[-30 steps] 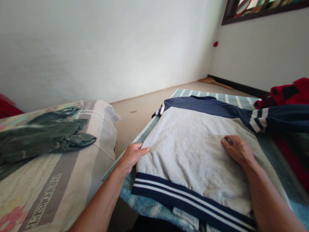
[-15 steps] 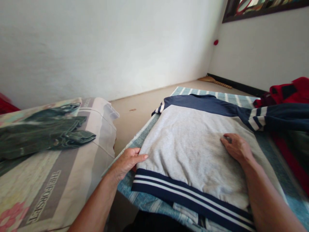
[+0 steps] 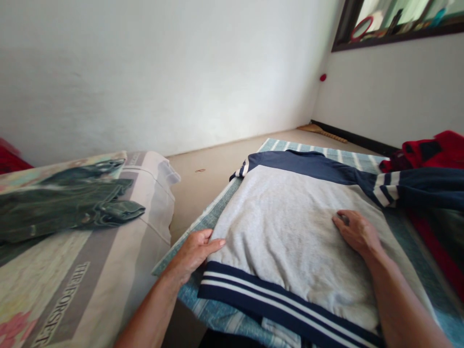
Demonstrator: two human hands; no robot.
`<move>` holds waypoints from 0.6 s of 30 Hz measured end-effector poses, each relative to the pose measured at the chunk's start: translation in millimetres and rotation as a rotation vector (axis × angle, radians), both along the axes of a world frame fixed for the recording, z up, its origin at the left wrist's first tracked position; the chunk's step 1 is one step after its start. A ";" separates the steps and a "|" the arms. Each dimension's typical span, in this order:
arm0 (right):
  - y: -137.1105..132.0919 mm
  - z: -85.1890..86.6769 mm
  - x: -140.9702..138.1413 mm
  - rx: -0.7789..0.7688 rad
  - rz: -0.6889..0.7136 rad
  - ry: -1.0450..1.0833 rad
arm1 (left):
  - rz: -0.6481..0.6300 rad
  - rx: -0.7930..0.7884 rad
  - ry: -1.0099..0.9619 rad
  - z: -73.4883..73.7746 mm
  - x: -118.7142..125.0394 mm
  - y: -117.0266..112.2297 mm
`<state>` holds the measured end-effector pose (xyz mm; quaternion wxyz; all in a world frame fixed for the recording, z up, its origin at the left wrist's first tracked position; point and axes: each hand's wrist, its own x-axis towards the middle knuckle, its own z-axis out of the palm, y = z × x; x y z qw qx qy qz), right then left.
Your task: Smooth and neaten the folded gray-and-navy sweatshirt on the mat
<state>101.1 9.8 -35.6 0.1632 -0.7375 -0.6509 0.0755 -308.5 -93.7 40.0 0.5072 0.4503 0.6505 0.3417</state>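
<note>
A sweatshirt [image 3: 290, 217] with a grey body, navy shoulders and a navy hem with white stripes lies spread out in front of me. At its left edge, just above the hem, my left hand [image 3: 197, 249] grips the cloth, thumb on top and the other fingers partly hidden beneath. My right hand [image 3: 358, 229] rests on the right part of the grey body, fingers curled and thumb close to the index finger, pinching at the fabric. The right sleeve [image 3: 431, 186] stretches out to the right; the left sleeve's striped part [image 3: 241, 169] is folded at the far left.
A blue striped cloth [image 3: 213, 208] covers the surface under the sweatshirt. Red and black clothing [image 3: 431, 147] is heaped at the right. Dark green jeans [image 3: 72, 208] lie on a bed with a patterned sheet [image 3: 119, 261] at left. A floor gap [image 3: 188, 193] separates the two surfaces.
The whole view has shifted slightly, so things sit a little lower in the picture. Both hands keep nearly the same places on the sweatshirt.
</note>
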 end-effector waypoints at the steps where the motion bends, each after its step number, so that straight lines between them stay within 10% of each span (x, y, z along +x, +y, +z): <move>1: -0.1 -0.1 -0.2 -0.001 0.001 0.001 | -0.040 0.003 0.011 -0.2 -2.4 -1.7; 18: 2.2 -12.0 2.0 0.005 -0.004 -0.003 | -0.102 0.048 0.051 -8.3 -6.6 -12.2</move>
